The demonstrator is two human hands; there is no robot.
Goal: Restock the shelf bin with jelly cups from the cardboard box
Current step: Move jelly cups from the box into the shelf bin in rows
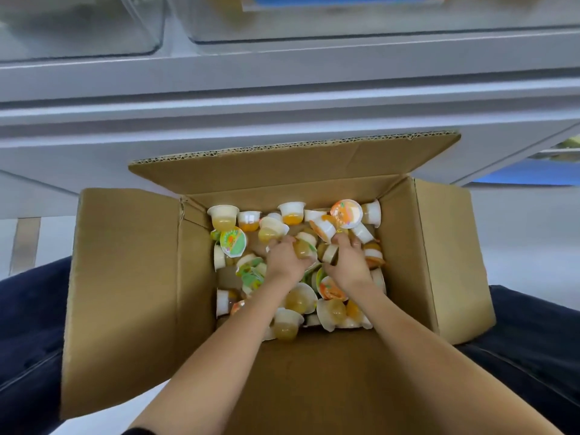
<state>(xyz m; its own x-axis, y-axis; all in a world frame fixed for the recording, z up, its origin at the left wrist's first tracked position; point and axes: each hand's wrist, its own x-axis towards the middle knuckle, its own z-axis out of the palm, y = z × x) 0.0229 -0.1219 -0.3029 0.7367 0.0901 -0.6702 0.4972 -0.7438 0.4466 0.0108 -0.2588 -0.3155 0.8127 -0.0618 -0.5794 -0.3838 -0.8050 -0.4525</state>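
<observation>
Both hands down inside the open brown cardboard box (131, 277), among a loose heap of small white-rimmed plastic jelly cups (332, 312) with yellow and orange filling. Left hand (284, 257) curled around a yellowish jelly cup (303, 248); right hand (345, 259) clutching a white-sided cup (329, 252). Clear plastic shelf bin (94, 26) above on the grey shelf (282, 89), well apart from the box.

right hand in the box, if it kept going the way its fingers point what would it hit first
Most likely the tilted jelly cup right at the fingertips of the right hand; behind it lies the orange-lidded cup, then the cardboard box far wall. Depth is uncertain.
</observation>
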